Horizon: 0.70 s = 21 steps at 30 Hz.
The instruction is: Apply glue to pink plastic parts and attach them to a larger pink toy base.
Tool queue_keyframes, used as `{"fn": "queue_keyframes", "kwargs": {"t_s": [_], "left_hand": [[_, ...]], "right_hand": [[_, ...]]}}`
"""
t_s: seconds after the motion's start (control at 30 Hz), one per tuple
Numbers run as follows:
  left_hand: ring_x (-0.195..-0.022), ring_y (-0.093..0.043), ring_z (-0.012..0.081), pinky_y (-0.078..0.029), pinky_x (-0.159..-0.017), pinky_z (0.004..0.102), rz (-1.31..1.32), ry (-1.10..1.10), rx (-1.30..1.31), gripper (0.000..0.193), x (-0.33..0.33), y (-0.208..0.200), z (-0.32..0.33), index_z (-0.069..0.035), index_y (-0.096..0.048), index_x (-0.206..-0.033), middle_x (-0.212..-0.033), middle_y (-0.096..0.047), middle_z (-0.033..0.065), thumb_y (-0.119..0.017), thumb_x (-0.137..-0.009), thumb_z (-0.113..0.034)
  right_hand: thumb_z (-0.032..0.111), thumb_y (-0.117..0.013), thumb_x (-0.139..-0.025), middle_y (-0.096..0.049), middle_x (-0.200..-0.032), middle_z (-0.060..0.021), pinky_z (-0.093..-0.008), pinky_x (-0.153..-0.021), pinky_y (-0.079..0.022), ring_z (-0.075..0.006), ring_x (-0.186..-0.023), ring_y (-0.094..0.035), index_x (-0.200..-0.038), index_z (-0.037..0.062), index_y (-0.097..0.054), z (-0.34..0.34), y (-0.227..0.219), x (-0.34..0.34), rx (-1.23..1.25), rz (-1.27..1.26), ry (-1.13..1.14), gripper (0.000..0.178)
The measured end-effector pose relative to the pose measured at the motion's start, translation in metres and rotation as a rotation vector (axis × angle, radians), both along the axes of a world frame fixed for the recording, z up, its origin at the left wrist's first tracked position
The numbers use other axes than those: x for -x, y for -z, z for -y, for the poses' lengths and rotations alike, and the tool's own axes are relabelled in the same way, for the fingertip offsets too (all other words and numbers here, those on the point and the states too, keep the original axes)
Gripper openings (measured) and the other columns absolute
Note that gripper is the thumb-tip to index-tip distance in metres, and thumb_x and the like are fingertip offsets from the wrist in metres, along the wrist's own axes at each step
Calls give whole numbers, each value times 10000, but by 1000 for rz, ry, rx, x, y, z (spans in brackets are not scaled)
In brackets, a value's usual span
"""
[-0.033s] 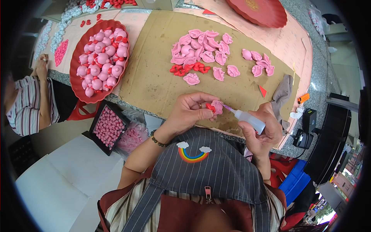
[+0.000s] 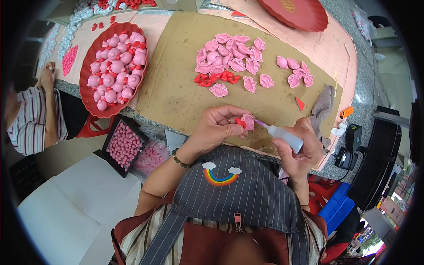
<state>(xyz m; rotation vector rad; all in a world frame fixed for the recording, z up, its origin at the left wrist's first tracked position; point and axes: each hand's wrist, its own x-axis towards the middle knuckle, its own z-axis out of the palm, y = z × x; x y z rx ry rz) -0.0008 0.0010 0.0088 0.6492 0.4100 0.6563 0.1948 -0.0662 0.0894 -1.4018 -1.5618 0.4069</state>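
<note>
Between its fingertips my left hand [image 2: 216,128] pinches a small pink half-shell piece [image 2: 248,122], its hollow side showing, with a red part [image 2: 240,123] at its left edge. A white squeeze bottle [image 2: 287,138] with a thin purple nozzle lies in my right hand [image 2: 302,148], fingers and thumb wrapped round it. The nozzle tip points left and is at the pink piece's right rim. Beyond my hands, a cluster of pink half-shells [image 2: 237,65] lies on brown cardboard [image 2: 176,66], with red bow-shaped parts [image 2: 216,78] along its near side and a smaller pink group [image 2: 301,79] to the right.
A red scalloped tray [image 2: 84,84] of pink and red pieces stands left; another red tray [image 2: 316,20] lies far right. A grey cloth [image 2: 324,104] and an orange lighter [image 2: 346,112] lie right. A black box of pink pieces [image 2: 125,145] sits below the table edge. A co-worker [image 2: 37,115] sits left.
</note>
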Motion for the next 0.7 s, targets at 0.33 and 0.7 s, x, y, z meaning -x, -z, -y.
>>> {"fn": "queue_keyframes", "kwargs": {"t_s": [0.33,0.7], "left_hand": [[-931,-605,176,-512,-783,303,50,-56,21,384,-1,4,1,42,-513,-1182,-1138,-588,169,-632,-824,-30],[-914,-595,181,-497,-787,303,59,-118,20,379,-4,4,2,30,-503,-1188,-1126,-584,159,-622,-835,-41]], "right_hand": [[128,-799,-630,-522,-595,-85,-285,-497,-321,-189,-540,-413,-759,-27,-601,1,-1,0,24,17,17,282],[122,-796,-628,-515,-594,-89,-285,-494,-322,-192,-538,-415,-756,-28,-597,2,1,1,28,17,15,281]]}}
